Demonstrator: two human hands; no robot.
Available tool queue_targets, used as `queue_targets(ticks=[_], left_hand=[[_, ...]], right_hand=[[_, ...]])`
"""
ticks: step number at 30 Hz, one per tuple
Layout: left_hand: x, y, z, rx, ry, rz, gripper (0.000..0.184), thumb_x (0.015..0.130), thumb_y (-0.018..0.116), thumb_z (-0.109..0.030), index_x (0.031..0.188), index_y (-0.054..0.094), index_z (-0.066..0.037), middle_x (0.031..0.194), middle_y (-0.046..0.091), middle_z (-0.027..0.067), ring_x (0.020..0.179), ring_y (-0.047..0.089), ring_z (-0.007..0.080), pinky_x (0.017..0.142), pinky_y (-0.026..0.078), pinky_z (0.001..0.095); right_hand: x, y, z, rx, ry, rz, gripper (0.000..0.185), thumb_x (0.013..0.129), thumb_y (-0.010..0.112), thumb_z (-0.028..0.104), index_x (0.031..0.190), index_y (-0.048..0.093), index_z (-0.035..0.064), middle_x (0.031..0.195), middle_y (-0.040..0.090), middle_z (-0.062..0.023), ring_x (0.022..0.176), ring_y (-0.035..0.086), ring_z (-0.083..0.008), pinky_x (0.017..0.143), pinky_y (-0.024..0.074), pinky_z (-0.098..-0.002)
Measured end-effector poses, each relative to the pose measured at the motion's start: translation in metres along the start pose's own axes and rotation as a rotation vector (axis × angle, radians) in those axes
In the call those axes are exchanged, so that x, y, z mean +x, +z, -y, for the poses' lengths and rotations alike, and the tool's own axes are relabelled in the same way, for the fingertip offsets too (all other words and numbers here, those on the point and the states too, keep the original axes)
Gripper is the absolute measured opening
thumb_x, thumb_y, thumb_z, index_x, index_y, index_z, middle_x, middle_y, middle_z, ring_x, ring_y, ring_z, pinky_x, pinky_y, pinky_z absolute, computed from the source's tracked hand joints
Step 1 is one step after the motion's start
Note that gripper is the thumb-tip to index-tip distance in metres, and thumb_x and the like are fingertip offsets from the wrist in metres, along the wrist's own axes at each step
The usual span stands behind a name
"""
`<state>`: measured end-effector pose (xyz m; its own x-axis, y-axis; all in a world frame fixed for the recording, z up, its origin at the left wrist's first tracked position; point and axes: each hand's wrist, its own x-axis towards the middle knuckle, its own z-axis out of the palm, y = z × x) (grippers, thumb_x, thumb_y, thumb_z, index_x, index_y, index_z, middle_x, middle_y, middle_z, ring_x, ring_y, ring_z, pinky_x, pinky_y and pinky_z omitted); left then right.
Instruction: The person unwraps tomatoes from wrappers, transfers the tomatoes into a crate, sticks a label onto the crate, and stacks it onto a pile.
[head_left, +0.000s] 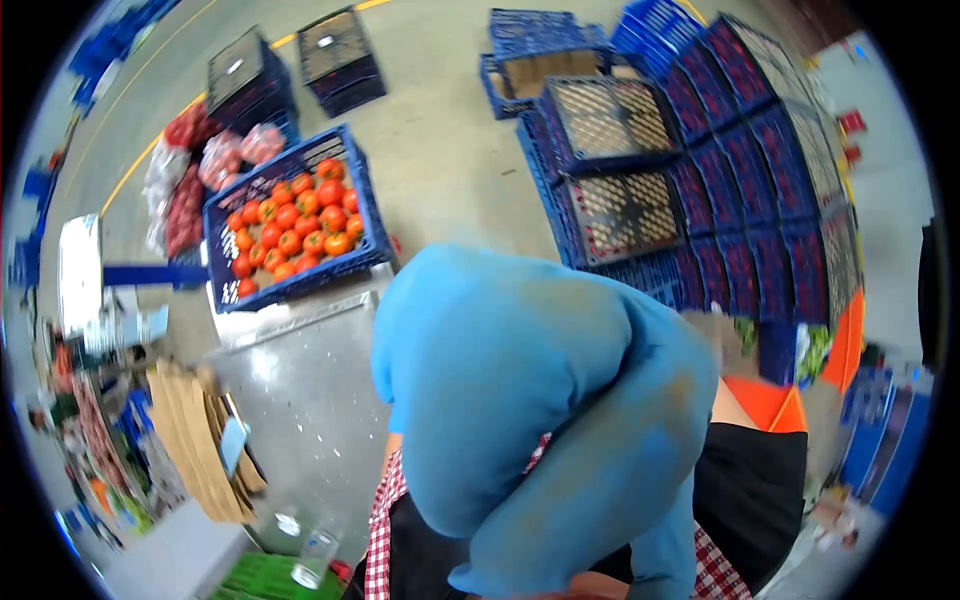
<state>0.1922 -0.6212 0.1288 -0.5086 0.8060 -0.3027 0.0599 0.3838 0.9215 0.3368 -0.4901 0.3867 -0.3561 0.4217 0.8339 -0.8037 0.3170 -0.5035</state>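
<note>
Two stained blue sleeves (500, 370) are bent and crossed close before the camera, filling the middle of the view. Neither my left hand nor my right hand can be made out. A sliver of skin shows at the bottom edge, but I cannot tell what part it is. Below the sleeves are a red-and-white checked cloth (385, 500) and black clothing (745, 490). Ahead and left of the sleeves, a blue plastic crate (372, 215) holds several red tomatoes (290, 222). It sits at the far end of a grey metal table (310, 410).
Stacked blue crates (735, 190) stand at the right, with more crates (340, 65) on the floor at the back left. Bags of red produce (185, 210) lie beside the tomato crate. Flattened cardboard (195, 440) and a clear plastic cup (316, 558) are at the lower left.
</note>
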Motion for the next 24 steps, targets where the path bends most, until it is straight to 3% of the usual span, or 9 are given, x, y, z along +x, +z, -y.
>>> queue_targets(ticks=[1, 7, 10, 11, 13, 15, 20, 22, 24], left_hand=[[0.006, 0.007, -0.002, -0.101, -0.082, 0.036, 0.028, 0.091, 0.05, -0.013, 0.112, 0.056, 0.005, 0.111, 0.059, 0.0197, 0.097, 0.057, 0.0287, 0.086, 0.044, 0.0356], [0.069, 0.041, 0.009, 0.178, 0.291, 0.278, 0.028, 0.088, 0.055, -0.013, 0.11, 0.059, 0.003, 0.102, 0.062, 0.0125, 0.09, 0.058, 0.0207, 0.082, 0.046, 0.0321], [0.108, 0.065, 0.025, 0.23, 0.432, 0.3, 0.027, 0.085, 0.057, -0.012, 0.108, 0.061, 0.002, 0.095, 0.064, 0.0084, 0.086, 0.059, 0.0163, 0.079, 0.047, 0.03], [0.106, 0.08, -0.013, 0.271, 0.188, 0.345, 0.026, 0.086, 0.056, -0.009, 0.11, 0.061, 0.002, 0.1, 0.065, 0.01, 0.091, 0.059, 0.0166, 0.082, 0.046, 0.029], [0.122, 0.105, -0.012, 0.32, 0.358, 0.358, 0.026, 0.087, 0.054, -0.007, 0.111, 0.06, 0.002, 0.105, 0.064, 0.0113, 0.095, 0.059, 0.0167, 0.085, 0.046, 0.0289], [0.137, 0.13, -0.004, 0.211, 0.283, 0.407, 0.026, 0.088, 0.054, -0.006, 0.111, 0.059, 0.004, 0.107, 0.063, 0.0116, 0.097, 0.059, 0.0172, 0.087, 0.045, 0.0293], [0.153, 0.215, -0.008, 0.097, 0.016, 0.527, 0.03, 0.086, 0.058, -0.008, 0.114, 0.059, 0.002, 0.107, 0.063, 0.0095, 0.098, 0.058, 0.0159, 0.086, 0.044, 0.0264], [0.158, 0.252, -0.016, 0.122, -0.045, 0.582, 0.034, 0.086, 0.058, -0.015, 0.116, 0.058, 0.001, 0.109, 0.063, 0.0097, 0.098, 0.058, 0.0158, 0.084, 0.044, 0.0265], [0.166, 0.282, -0.024, 0.187, -0.086, 0.655, 0.036, 0.086, 0.057, -0.017, 0.117, 0.057, 0.0, 0.109, 0.062, 0.0098, 0.099, 0.058, 0.0167, 0.085, 0.043, 0.0282]], right_hand=[[-0.001, -0.01, 0.002, -0.024, -0.02, -0.028, 0.038, 0.07, 0.074, 0.041, 0.076, 0.067, 0.0036, 0.081, 0.061, -0.0106, 0.064, 0.056, -0.0207, 0.055, 0.0424, -0.0339], [-0.039, -0.033, 0.002, -0.067, -0.252, -0.416, 0.04, 0.066, 0.075, 0.041, 0.077, 0.064, 0.0038, 0.082, 0.06, -0.0104, 0.061, 0.053, -0.0216, 0.053, 0.041, -0.0326], [-0.032, -0.081, 0.039, -0.276, -0.055, -0.413, 0.029, 0.068, 0.071, 0.03, 0.079, 0.06, 0.0052, 0.08, 0.056, -0.0066, 0.072, 0.054, -0.022, 0.061, 0.0431, -0.0311], [-0.038, -0.1, 0.043, -0.337, 0.001, -0.448, 0.024, 0.071, 0.071, 0.023, 0.081, 0.061, 0.0042, 0.082, 0.056, -0.0068, 0.072, 0.054, -0.0196, 0.061, 0.0437, -0.0297], [-0.06, -0.145, 0.044, -0.471, 0.167, -0.521, 0.015, 0.075, 0.068, 0.012, 0.085, 0.061, 0.0033, 0.086, 0.056, -0.0066, 0.075, 0.054, -0.0154, 0.066, 0.0439, -0.027], [-0.09, -0.189, 0.028, -0.611, 0.396, -0.563, 0.01, 0.08, 0.064, 0.004, 0.09, 0.061, 0.0034, 0.09, 0.056, -0.0058, 0.082, 0.053, -0.0118, 0.076, 0.0431, -0.0244], [-0.244, -0.289, 0.006, -0.46, 1.125, -0.896, 0.022, 0.084, 0.062, 0.02, 0.098, 0.063, 0.0023, 0.086, 0.063, -0.0057, 0.082, 0.057, -0.0101, 0.075, 0.0464, -0.0259], [-0.327, -0.319, 0.009, -0.697, 1.185, -0.957, 0.022, 0.085, 0.061, 0.021, 0.096, 0.064, 0.0032, 0.085, 0.063, -0.0052, 0.079, 0.057, -0.0107, 0.073, 0.046, -0.0268], [-0.378, -0.338, 0.032, -0.546, 1.266, -1.103, 0.02, 0.086, 0.06, 0.019, 0.097, 0.063, 0.0023, 0.089, 0.062, -0.0034, 0.079, 0.058, -0.0135, 0.076, 0.0482, -0.0281]])
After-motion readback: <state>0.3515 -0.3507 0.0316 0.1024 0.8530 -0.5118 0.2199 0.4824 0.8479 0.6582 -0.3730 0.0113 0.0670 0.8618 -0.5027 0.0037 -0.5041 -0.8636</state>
